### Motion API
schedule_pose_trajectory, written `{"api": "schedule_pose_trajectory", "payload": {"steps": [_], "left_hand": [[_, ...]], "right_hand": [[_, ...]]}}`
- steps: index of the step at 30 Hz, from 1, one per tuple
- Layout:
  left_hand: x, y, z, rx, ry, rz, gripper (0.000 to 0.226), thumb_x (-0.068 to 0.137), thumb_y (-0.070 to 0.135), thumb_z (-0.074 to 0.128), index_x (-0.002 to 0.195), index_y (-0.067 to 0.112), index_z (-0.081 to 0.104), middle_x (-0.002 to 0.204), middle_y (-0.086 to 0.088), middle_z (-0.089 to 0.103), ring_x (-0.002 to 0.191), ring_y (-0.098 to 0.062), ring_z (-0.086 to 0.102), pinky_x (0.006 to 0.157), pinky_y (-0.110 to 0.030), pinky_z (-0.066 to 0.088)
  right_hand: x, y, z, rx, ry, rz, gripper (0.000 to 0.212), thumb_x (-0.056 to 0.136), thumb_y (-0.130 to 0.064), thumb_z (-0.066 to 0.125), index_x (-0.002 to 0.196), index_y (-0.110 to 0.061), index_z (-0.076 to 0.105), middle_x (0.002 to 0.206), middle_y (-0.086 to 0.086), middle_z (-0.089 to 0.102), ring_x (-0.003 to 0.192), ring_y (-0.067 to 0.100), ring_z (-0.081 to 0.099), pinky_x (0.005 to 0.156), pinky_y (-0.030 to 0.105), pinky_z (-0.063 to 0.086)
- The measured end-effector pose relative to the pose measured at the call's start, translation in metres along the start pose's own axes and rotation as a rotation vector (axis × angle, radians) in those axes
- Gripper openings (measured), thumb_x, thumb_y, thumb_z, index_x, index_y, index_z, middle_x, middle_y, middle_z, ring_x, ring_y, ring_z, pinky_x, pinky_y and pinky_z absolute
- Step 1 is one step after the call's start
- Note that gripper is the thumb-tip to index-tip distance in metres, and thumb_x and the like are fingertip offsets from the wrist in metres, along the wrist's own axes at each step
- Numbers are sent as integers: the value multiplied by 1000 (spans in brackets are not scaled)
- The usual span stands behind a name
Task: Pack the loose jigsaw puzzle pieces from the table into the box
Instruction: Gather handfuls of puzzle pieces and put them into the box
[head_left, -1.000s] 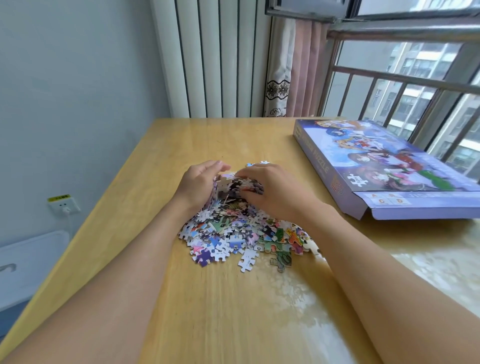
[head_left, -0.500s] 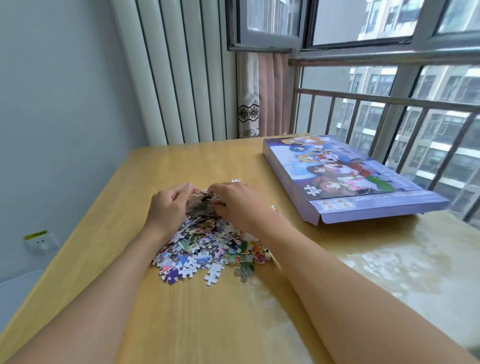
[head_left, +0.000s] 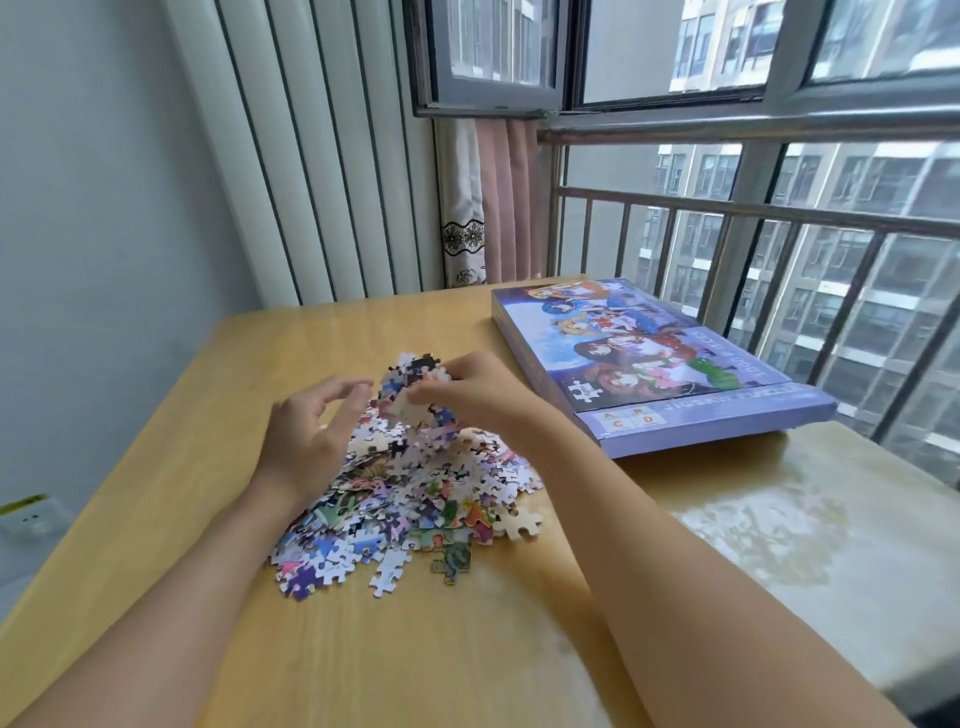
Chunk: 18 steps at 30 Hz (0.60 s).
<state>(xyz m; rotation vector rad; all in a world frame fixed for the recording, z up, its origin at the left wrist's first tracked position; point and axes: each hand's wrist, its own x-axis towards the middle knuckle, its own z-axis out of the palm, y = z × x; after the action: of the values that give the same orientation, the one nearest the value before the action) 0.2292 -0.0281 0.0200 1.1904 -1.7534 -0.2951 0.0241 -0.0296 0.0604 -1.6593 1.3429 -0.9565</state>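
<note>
Two bare forearms reach in from the near edge of the wooden worktop (head_left: 218, 395). Pile of loose jigsaw pieces (head_left: 410, 493) lies mid-worktop, spreading toward the near edge, a few strays at its near fringe. Left hand (head_left: 306, 436) sits on the pile's left side, fingers loosely curled, thumb and forefinger apart, nothing held in its grip. Right hand (head_left: 478, 395) is raised above the pile's far side, its grip closed around a clump of pieces (head_left: 413, 382). Box (head_left: 649, 364), lid on, lies flat toward the far right corner. Beyond: curtain (head_left: 488, 208), window railing (head_left: 779, 249).
</note>
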Motion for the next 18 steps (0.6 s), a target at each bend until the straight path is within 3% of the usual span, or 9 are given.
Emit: {"api": "schedule_pose_trajectory", "payload": {"steps": [3,4,6,8,11,14,16,18], "left_hand": [[1,2,5,37,-26,29,23,92,39,66,112,28,72,102,21,69,98,18,57,81,-2,39],[0,2,5,34,-20,32,23,91,36,68,112,27,73,102,20,70,96,15,60,82,-6,42],[-1,4,7,19,-12,27,22,89,34,70,110,29,73,100,20,71,93,10,63,80,-9,47],[-2,6,8,4,-7,20,20,88,32,72,107,33,70,97,22,70,89,9,64,75,-5,47],[-3,7,9,0,-17,11,21,87,29,73,109,29,71,96,19,71,87,7,65,76,-7,50],[-3,8,9,-8,-19,5,21,88,28,74,108,28,73,94,20,71,85,6,66,76,-9,51],[-2,8,8,-30,-10,-1,20,88,29,74,107,28,73,94,20,71,85,7,66,76,-9,51],[-2,9,8,-54,17,-15,20,90,31,71,109,27,73,95,19,72,87,6,67,76,-11,52]], "right_hand": [[-1,5,-3,154,-72,70,31,87,-28,78,100,0,75,98,32,63,83,28,59,76,44,57],[-1,7,-2,202,-103,92,32,88,-26,77,105,1,74,107,31,64,86,30,58,79,47,55],[-2,10,-1,269,-138,124,37,90,-24,75,113,4,70,107,26,60,88,32,52,79,48,47],[-2,14,-1,292,-167,131,42,89,-23,76,118,6,66,108,32,60,92,31,49,80,45,41],[-1,16,1,306,-214,121,46,88,-22,77,123,4,64,109,29,63,91,33,52,81,44,41],[-1,17,-1,345,-215,129,47,88,-24,77,123,4,63,111,30,66,90,41,57,83,53,48],[0,15,-1,361,-195,127,44,88,-26,76,121,2,66,106,23,71,89,36,65,71,43,55],[1,12,0,305,-103,93,36,88,-28,77,112,-2,71,96,12,74,79,28,67,59,33,53]]}}
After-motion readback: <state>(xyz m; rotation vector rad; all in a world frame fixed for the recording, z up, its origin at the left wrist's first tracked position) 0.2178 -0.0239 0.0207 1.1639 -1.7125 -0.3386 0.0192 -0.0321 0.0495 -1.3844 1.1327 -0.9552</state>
